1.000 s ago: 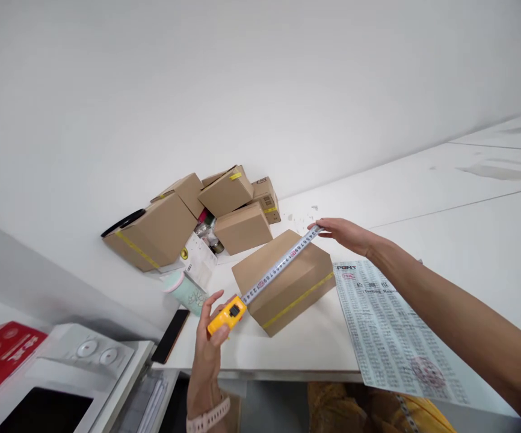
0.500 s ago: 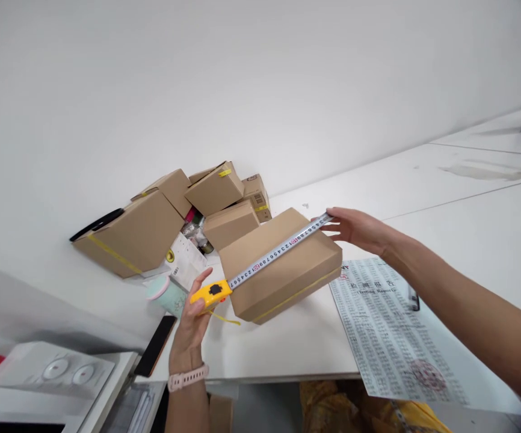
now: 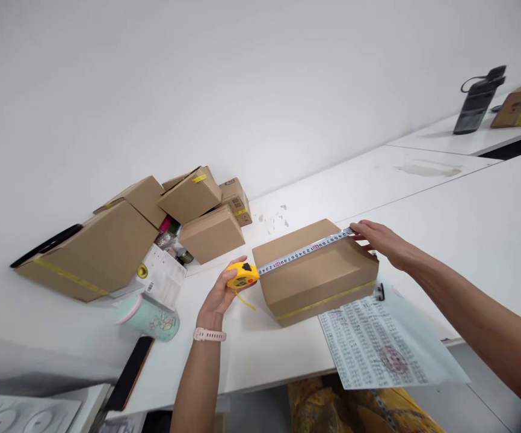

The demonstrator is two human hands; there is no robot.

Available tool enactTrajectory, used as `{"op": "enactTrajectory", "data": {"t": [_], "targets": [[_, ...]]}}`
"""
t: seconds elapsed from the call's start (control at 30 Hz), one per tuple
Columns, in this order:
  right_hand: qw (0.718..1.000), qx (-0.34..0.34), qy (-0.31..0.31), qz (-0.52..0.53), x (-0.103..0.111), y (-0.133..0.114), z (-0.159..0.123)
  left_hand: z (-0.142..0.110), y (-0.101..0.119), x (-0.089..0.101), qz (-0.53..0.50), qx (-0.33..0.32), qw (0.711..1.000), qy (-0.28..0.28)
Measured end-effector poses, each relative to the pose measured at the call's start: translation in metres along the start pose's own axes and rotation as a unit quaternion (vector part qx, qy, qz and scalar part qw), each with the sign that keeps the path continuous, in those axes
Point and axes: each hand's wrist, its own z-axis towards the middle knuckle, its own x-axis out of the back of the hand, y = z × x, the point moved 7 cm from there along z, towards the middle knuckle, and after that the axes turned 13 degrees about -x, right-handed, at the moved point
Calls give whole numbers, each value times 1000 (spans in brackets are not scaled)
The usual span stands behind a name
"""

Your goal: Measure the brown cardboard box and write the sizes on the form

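On the white counter [image 3: 255,355], near its front edge, stands a closed-looking brown cardboard box [image 3: 319,279] with a yellow band along its front side; it hides part of the printed sheet [image 3: 360,349] from view. Both hands are engaged. The left hand [image 3: 219,290] is closed around a yellow tape measure [image 3: 243,275], the case being just beside the left edge of the box top; a thin yellow strap [image 3: 245,299] hangs below it. The right hand [image 3: 383,243] grips the free end of the extended blade [image 3: 303,251] between thumb and fingers, near the right edge of the top. The blade runs straight across the top from end to end; whether it rests on the cardboard or hovers slightly above cannot be determined. The hook is covered by the fingers, so its seating is unconfirmed. Assessment: the step in hand appears to be measuring the box's longer side, with alignment not verified. The next move would call for seating the blade's end exactly at the right edge, keeping the blade taut and flat, and steadying the case while the mark at the left edge is read. Slack or skew would probably falsify the reading.
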Motion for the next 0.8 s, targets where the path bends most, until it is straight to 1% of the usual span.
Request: {"op": "enactTrajectory", "data": {"t": [0.13,0.27,0.4,0.53,0.63,0.7,0.8], "targets": [[1000,9,-18,-7,0,-1,20,8,17,12,6,9,1000,9],[996,41,-12,-82,-5,5,31,2,24,28,26,17,999,9],[979,63,22,-191,-13,4,26,-3,17,40,29,33,999,12],[949,90,77,-293,-15,-6,23,-2,8,46,7,44,999,4],[927,117,79,-347,-18,-9,27,2,2,50,4,48,999,-13],[926,99,67,-359,-19,-5,33,3,0,54,7,46,999,-16],[940,58,59,-330,-17,3,39,2,-1,59,14,43,999,-9]]}}
